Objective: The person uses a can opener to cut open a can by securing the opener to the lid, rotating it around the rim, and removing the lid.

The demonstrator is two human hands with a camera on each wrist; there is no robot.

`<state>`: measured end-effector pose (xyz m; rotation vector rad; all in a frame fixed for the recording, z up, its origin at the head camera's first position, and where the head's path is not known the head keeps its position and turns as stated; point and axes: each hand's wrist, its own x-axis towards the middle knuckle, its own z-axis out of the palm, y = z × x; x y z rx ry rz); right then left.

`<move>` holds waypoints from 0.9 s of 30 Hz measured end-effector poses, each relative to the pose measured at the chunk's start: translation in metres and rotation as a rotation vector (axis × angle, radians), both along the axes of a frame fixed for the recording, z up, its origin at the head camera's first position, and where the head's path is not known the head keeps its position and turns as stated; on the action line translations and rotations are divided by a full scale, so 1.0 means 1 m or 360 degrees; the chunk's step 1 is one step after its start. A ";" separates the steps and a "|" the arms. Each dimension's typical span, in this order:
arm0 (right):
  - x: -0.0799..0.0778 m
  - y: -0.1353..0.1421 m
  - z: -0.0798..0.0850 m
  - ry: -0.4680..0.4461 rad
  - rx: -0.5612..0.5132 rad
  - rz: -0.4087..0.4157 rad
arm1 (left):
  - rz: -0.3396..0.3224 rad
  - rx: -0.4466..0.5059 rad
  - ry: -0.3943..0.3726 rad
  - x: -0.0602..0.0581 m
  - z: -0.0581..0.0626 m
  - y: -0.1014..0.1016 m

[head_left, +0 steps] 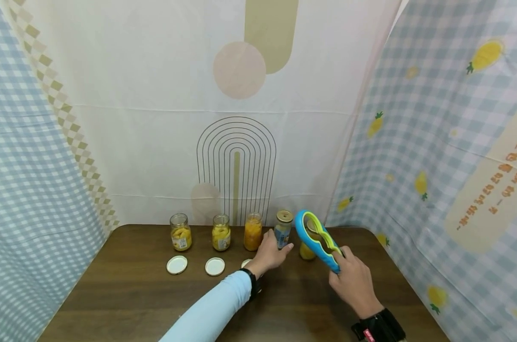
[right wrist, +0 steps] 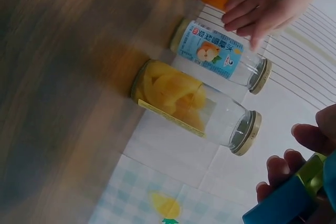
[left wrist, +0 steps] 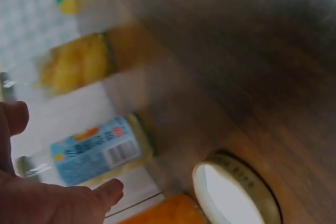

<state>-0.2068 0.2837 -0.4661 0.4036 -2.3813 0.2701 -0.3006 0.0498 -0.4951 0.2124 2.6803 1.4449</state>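
Note:
My left hand [head_left: 268, 255] reaches toward a lidded glass jar with a blue label [head_left: 282, 233], its fingers extended and spread beside the jar. In the left wrist view, thumb and fingers show around the near side of that labelled jar [left wrist: 97, 150], not closed round it. My right hand [head_left: 356, 281] grips a blue and green jar opener [head_left: 325, 256] by its handle end, with the loop raised. Behind the loop stands another lidded jar of yellow fruit [head_left: 307, 252], partly hidden in the head view; the right wrist view shows the jar [right wrist: 173, 95] whole, its gold lid on.
Left of the labelled jar stand three lidless jars: one of orange fruit [head_left: 253, 232] and two of yellow fruit [head_left: 221, 233], [head_left: 181, 233] near the back edge. White-lined lids [head_left: 215, 266] lie before them on the brown table [head_left: 126, 285]. A curtain [head_left: 156, 142] hangs behind.

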 end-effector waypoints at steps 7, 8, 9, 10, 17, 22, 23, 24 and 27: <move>-0.003 -0.002 -0.003 -0.0063 -0.0002 -0.0011 | 0.0083 0.0102 0.0003 -0.025 -0.014 0.014; -0.004 -0.001 -0.003 -0.0060 -0.0007 -0.0012 | 0.0102 0.0128 0.0018 -0.029 -0.015 0.015; -0.004 -0.001 -0.003 -0.0058 -0.0014 -0.0015 | 0.0127 0.0155 0.0035 -0.032 -0.016 0.016; -0.004 -0.001 -0.003 -0.0058 -0.0022 -0.0021 | 0.0148 0.0195 0.0052 -0.035 -0.017 0.017; -0.004 0.002 -0.003 -0.0066 -0.0060 -0.0019 | 0.0269 0.0267 0.0204 -0.052 -0.024 0.023; -0.004 0.004 0.000 -0.0043 -0.0053 -0.0035 | 0.0267 0.0280 0.0230 -0.051 -0.023 0.025; -0.004 0.004 0.000 -0.0047 -0.0051 -0.0039 | 0.0259 0.0281 0.0223 -0.051 -0.021 0.025; -0.004 0.004 0.001 -0.0053 -0.0048 -0.0040 | 0.0255 0.0284 0.0210 -0.050 -0.019 0.025; -0.004 0.003 0.003 -0.0077 -0.0040 -0.0039 | 0.0251 0.0285 0.0196 -0.048 -0.015 0.025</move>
